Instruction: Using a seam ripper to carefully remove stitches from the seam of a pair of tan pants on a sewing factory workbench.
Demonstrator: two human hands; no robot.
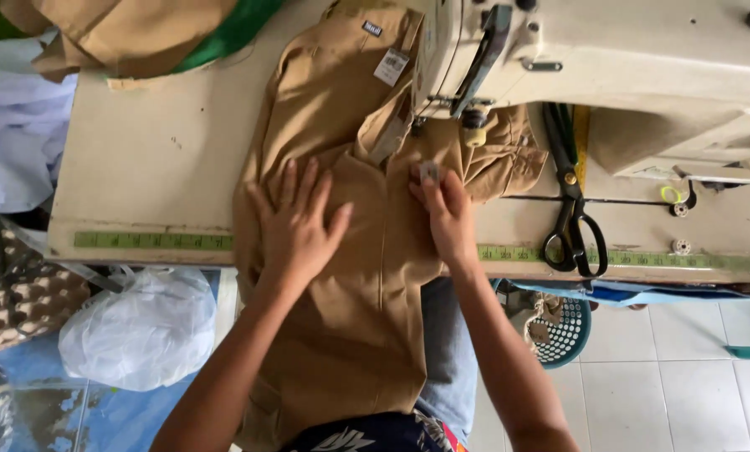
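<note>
A tan garment, like trousers with paper tags near the waistband, lies across the sewing table and hangs over its front edge onto my lap. My left hand rests flat on the cloth with fingers spread. My right hand pinches a small silvery item, too small to identify, against the fabric just in front of the needle area of the cream sewing machine.
Black scissors lie on the table right of the cloth. A green measuring tape runs along the front edge. More tan and green cloth lies at the back left. A white plastic bag and teal basket sit on the floor.
</note>
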